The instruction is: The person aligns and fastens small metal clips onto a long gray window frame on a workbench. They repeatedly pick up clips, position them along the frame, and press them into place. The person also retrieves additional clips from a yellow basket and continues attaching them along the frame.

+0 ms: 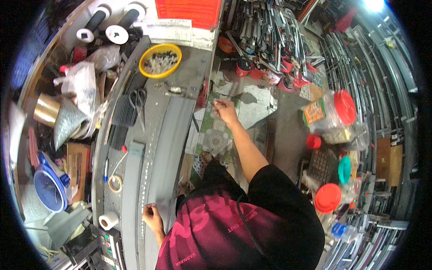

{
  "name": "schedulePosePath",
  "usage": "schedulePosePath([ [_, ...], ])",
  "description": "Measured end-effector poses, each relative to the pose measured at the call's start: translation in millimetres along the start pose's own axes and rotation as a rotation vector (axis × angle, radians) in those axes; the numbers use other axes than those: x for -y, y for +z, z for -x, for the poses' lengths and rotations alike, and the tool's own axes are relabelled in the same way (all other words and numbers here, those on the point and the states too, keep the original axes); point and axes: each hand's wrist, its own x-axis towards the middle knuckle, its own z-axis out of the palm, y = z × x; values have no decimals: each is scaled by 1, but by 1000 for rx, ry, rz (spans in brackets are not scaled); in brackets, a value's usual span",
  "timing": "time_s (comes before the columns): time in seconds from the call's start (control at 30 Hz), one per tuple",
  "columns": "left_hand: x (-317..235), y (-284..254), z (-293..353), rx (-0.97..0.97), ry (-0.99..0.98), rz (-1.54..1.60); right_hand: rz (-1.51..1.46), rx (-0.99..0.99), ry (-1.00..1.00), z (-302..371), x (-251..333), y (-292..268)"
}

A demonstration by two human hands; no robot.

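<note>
My right hand (226, 111) is held out past the bench's right edge, over the patterned floor, with its fingers pressed together. Whatever may be between them is too small to make out. Low in the head view, my left hand (154, 218) has its fingers curled in a pinch beside a long grey strip (170, 135), which looks blurred. I cannot tell if the fingers grip its edge. A second, narrower grey strip (132, 180) lies along the bench to the left. Scissors (141, 110) rest farther up, by dark ribbed pieces (123, 110).
On the bench (191, 67) stand a yellow basket (143, 69) of small black and white parts, a tape roll (115, 183) and a white roll (108, 220). A blue bucket (48, 191) sits left. Clear jars with red lids (327, 198) and metal profiles (373, 90) line the right.
</note>
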Motion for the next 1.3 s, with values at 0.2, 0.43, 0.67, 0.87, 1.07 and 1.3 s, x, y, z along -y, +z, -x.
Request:
schedulePosePath([
  [0.2, -81, 89, -45, -1, 70, -72, -79, -115, -168, -151, 52, -29],
  [0.43, -123, 140, -56, 87, 36, -96, 113, -264, -409, -256, 81, -31],
  [0.67, -117, 155, -62, 14, -16, -157, 167, -331, -427, -329, 120, -32],
  [0.87, -116, 159, -58, -29, -52, -183, 181, -374, -667, -377, 174, -26],
  [1.07, -113, 173, -53, 29, -123, -46, 202, -435, -873, -398, 227, -15],
  [1.3, -114, 187, -52, -3, -106, -76, 213, -401, -872, -386, 234, -16],
])
